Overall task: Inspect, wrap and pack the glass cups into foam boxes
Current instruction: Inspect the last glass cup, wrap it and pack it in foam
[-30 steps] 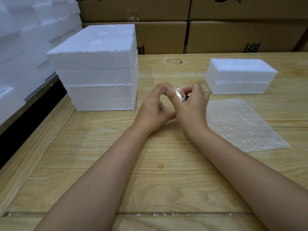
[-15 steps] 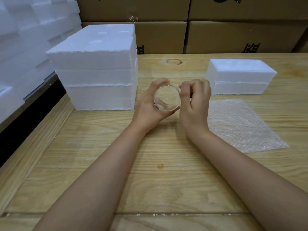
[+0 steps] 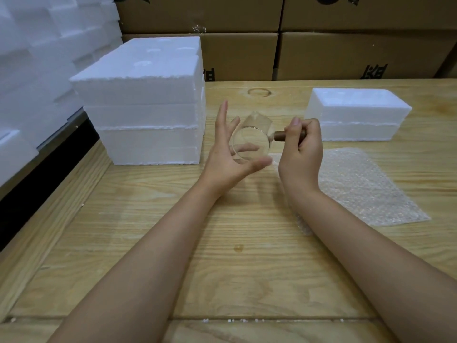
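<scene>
**Step in hand (judged):** inspection of the glass cup, prior to wrapping.

**Status**
- R hand is clenching round the cup's brown handle, thumb on top.
- L hand is staying released: fingers straight and spread, touching the cup wall from the left, thumb reaching under the rim.
- The cup is hanging in the air over the middle of the worktop, tilted, mouth facing the wearer.

**Doing it well**
1. Keep carrying the weight at the handle w/ the R hand. The L hand is only steadying.
2. Rotate slowly via the handle and check rim, wall and base for chips or cracks. Clear glass is hiding flaws, so use the pale foam as a backdrop.
3. Keep the L thumb under the cup while turning. This is acting as a catch if the handle slips.
4. Avoid pressing on the rim, probably the weakest part.

**Edges and room**
- The stack of foam boxes is standing toward the far left corner, near the L fingertips. Swing left w/ care.
- The bubble wrap sheet is lying flat toward the right edge, just beside the R wrist. It makes a short, low path for set-down.
- A single foam box is sitting beyond the sheet, near the far right corner. It looks closed.
- Cardboard cartons are walling off the far edge.
- The widest room is lying toward the near edge.
</scene>
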Available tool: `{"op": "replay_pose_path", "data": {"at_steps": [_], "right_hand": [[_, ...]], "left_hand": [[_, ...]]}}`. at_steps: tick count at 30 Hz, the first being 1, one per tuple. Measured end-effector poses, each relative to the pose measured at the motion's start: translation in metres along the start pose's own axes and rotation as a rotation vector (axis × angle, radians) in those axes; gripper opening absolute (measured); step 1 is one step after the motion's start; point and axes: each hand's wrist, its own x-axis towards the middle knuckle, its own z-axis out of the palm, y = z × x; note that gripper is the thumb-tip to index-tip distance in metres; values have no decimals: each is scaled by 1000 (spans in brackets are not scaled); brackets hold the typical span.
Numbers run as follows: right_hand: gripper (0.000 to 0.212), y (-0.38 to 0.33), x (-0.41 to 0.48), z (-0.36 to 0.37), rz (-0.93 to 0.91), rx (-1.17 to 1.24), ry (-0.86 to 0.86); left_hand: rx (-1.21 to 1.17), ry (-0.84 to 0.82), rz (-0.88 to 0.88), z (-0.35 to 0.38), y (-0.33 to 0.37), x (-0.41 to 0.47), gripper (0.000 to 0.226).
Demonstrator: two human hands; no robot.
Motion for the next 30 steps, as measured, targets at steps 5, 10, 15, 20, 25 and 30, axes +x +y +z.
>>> {"op": "replay_pose_path", "data": {"at_steps": [5,10,15,20,25,30], "right_hand": [[18,-4,-1,-1,-77,11,-1],[17,-4,-2,-1,-153,-22,-62],[20,-9,-8,3,-48,181,-61],[69,-16,-22,14,188,242,-71],[59,-10,-29,24,332,186,-191],[47,-11,-27,24,364,308,-157]], "left_hand": [[-435,12,-342,13,12,6,130],[-575,20,-444,13,7,9,55],[-602,-12,-405,9,6,10,53],[-707,14,-371,4,3,13,41],[-721,-63,-333,10,8,9,36],[-693,-49,-341,10,4,10,43]]}}
